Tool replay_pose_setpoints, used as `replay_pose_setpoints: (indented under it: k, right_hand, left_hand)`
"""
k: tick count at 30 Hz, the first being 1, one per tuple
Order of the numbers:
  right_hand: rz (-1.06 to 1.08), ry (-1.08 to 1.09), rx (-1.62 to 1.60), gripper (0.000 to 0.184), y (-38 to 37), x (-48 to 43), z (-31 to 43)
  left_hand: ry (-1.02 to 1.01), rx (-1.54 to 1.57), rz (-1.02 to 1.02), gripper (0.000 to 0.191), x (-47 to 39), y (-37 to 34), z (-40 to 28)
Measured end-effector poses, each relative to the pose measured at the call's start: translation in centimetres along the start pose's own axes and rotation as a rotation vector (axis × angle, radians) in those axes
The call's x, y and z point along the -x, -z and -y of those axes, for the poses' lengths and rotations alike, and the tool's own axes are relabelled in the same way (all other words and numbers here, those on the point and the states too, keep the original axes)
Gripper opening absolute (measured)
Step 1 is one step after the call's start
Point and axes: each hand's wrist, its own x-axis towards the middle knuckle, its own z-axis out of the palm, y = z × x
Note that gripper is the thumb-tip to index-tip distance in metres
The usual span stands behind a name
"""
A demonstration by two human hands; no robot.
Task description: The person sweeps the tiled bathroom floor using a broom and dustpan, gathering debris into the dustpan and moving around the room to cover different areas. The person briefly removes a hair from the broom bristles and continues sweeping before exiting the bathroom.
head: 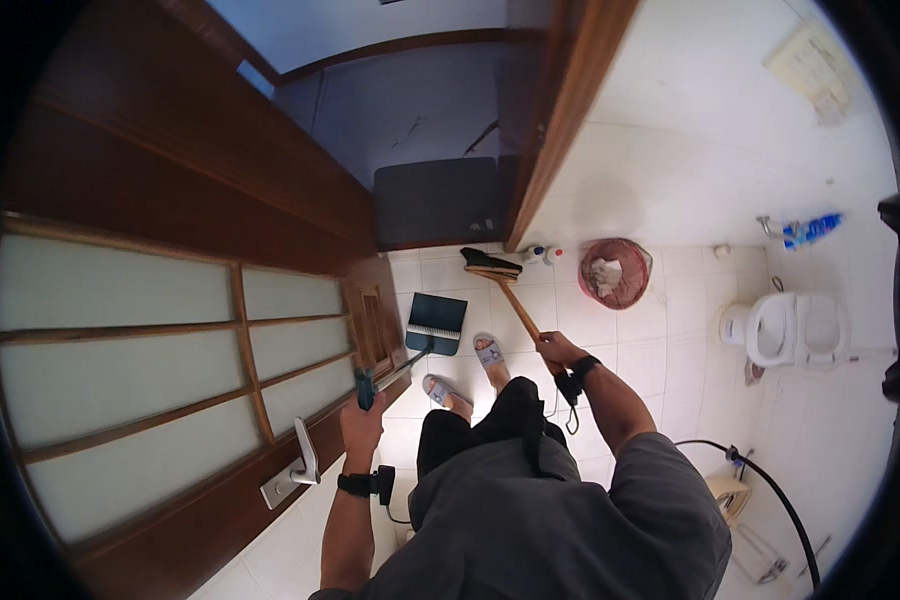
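My left hand (pixel 362 421) grips the upper end of a long-handled dustpan (pixel 436 322), close to the door on the left. The dark green pan, with a pale row of comb teeth, rests on the white tiled floor (pixel 592 360) ahead of my feet. My right hand (pixel 557 349) is closed around the wooden handle of a broom (pixel 519 306). The broom's black bristles lie at the tiles near the doorway, to the right of the dustpan and apart from it. A hook (pixel 573 420) shows at the handle's near end.
A brown wooden door (pixel 244 337) with frosted panes and a lever handle (pixel 307 454) stands at the left. Two small bottles (pixel 544 255) and a red lined waste bin (pixel 616 274) line the far wall. The toilet (pixel 772 330) is at the right. Beyond the threshold lies a grey mat (pixel 436 199).
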Motion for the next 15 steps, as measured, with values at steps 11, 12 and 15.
replay_pose_setpoints:
  k: [11,12,15]
  right_hand:
    - [0.080,-0.168,-0.462,0.027,-2.9,14.2,-8.0]
    - [0.013,-0.197,-0.509,0.034,-3.9,16.2,-9.0]
    - [-0.097,-0.278,-0.707,0.052,-5.6,21.3,-12.9]
  left_hand:
    - [-0.249,-0.144,0.142,0.040,2.2,-1.9,2.4]
    - [-0.305,-0.184,0.152,0.041,2.6,-2.0,2.5]
    - [-0.469,-0.282,0.206,0.038,3.8,-2.4,1.8]
